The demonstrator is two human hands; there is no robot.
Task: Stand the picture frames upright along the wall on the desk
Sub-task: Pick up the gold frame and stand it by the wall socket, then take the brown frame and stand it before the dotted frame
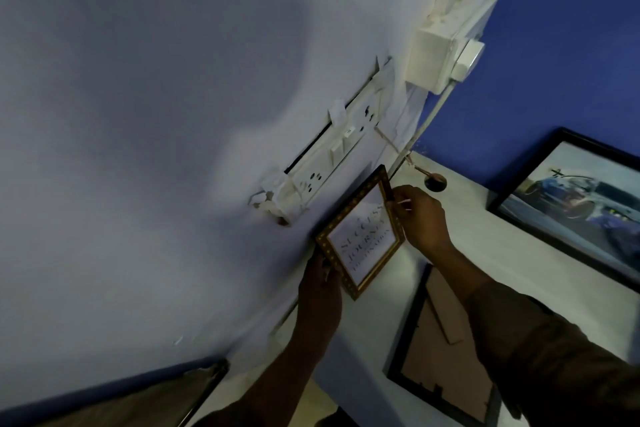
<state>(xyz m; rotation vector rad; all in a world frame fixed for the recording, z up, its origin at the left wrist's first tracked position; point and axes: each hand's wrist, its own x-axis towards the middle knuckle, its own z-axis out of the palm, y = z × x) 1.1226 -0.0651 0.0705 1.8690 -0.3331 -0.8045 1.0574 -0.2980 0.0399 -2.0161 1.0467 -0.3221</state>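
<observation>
A small gold-patterned picture frame (362, 232) with a white text print stands against the pale wall on the white desk (485, 253). My left hand (320, 284) grips its lower left edge. My right hand (420, 217) pinches its upper right edge. A black frame (440, 350) lies face down on the desk, its brown backing up, between my forearms. A larger black frame with a blue car picture (581, 204) leans upright against the blue wall at the right.
A white switch and socket strip (332, 156) sits on the wall just above the gold frame. A white box with a plug (446, 48) and a cable hangs higher up. A round cable hole (435, 182) is in the desk corner.
</observation>
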